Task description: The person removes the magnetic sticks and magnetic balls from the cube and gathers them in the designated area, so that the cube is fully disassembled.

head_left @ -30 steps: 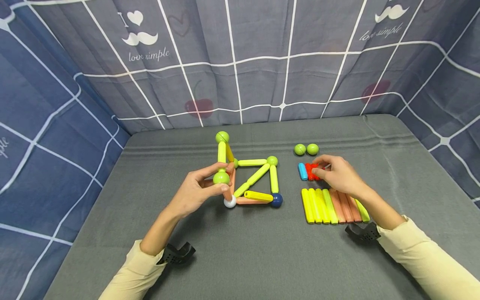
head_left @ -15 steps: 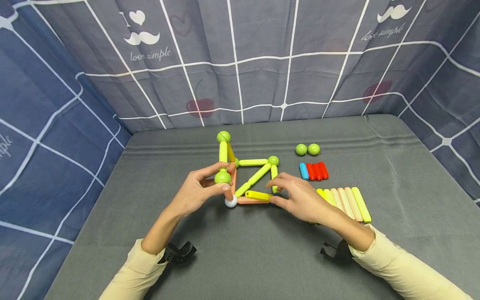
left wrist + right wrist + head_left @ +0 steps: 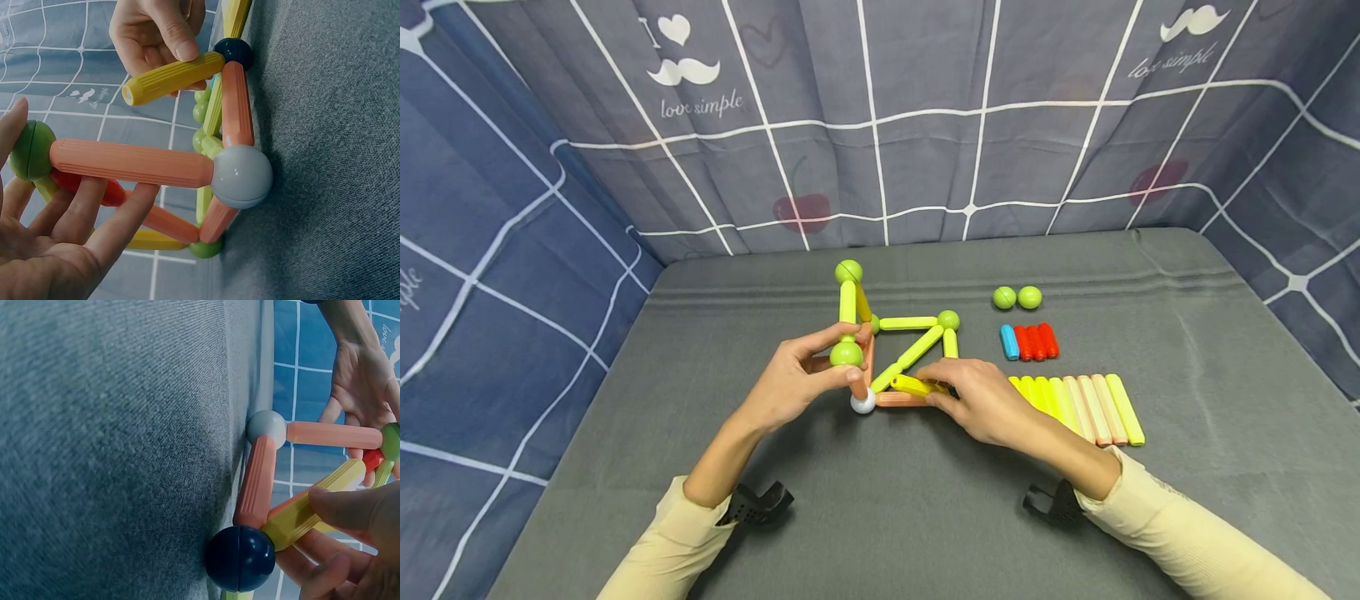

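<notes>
My left hand [image 3: 786,387] grips the near upper corner of a ball-and-stick frame, its thumb against a green ball [image 3: 31,150]. Below that ball an orange stick [image 3: 131,164] runs down to a white ball [image 3: 242,176] on the cloth. Behind the left fingers shows part of a red stick [image 3: 114,192]. My right hand [image 3: 988,404] pinches a yellow stick [image 3: 315,509] between thumb and fingers. One end of this stick meets a navy ball [image 3: 240,559]; its other end points up, free, toward the left hand. In the head view the right hand hides the navy ball.
Right of the frame lies a row of yellow, green and orange sticks [image 3: 1078,408]. Behind it are short red sticks [image 3: 1036,342] beside a blue stick [image 3: 1010,342]. Two loose green balls [image 3: 1017,297] lie farther back. A checked curtain [image 3: 917,167] rises behind the grey cloth [image 3: 880,517].
My right hand has left the short red sticks, moved left to the frame and taken hold of the yellow stick. The left hand keeps its place on the frame.
</notes>
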`<state>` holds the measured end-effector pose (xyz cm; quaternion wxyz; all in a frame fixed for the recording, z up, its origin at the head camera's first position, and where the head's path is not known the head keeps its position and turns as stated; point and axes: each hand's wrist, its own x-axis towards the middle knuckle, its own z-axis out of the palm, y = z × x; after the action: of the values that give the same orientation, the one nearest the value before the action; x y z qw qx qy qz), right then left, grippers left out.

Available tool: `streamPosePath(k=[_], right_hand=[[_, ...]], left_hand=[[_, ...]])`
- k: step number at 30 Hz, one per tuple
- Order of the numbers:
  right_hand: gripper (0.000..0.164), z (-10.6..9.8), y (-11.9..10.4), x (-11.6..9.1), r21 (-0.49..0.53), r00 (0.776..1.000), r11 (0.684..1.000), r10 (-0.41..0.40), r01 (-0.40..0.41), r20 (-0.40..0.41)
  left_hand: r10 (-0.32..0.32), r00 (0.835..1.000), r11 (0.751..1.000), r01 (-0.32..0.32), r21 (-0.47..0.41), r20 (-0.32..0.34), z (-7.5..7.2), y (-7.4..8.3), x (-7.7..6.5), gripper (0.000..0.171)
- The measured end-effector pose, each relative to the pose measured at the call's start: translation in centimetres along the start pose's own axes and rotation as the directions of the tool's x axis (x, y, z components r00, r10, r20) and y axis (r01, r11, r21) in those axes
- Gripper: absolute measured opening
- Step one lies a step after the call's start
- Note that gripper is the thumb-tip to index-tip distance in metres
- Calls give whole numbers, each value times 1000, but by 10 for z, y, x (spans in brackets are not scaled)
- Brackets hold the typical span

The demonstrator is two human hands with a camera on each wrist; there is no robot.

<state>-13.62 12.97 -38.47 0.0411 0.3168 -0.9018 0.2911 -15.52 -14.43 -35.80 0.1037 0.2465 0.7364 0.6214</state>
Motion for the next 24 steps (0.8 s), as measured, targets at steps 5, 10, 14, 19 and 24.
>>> streamPosePath(k=[5, 10, 14, 19, 24], right_hand=[[25, 2, 0, 2, 36, 1000, 999, 17, -17, 6], [24, 5, 0, 4, 32, 1000, 999, 21, -21, 14], [22, 6, 1, 4, 30, 999, 999, 41, -41, -5], [21, 4, 6, 4, 64, 998, 997, 55, -53, -37], [22, 3, 10, 6, 56, 997, 997, 56, -53, -45]], left_hand=[[-13, 1000, 1000, 13, 18, -4, 0, 1, -1, 48], [-20, 1000, 1000, 20, 24, -4, -1, 1, -2, 48], [-21, 1000, 1000, 21, 10, -4, 0, 0, -1, 49], [-26, 1000, 1000, 26, 13, -4, 0, 1, -1, 49], [-20, 1000, 1000, 20, 8, 3, 1, 1, -1, 48]])
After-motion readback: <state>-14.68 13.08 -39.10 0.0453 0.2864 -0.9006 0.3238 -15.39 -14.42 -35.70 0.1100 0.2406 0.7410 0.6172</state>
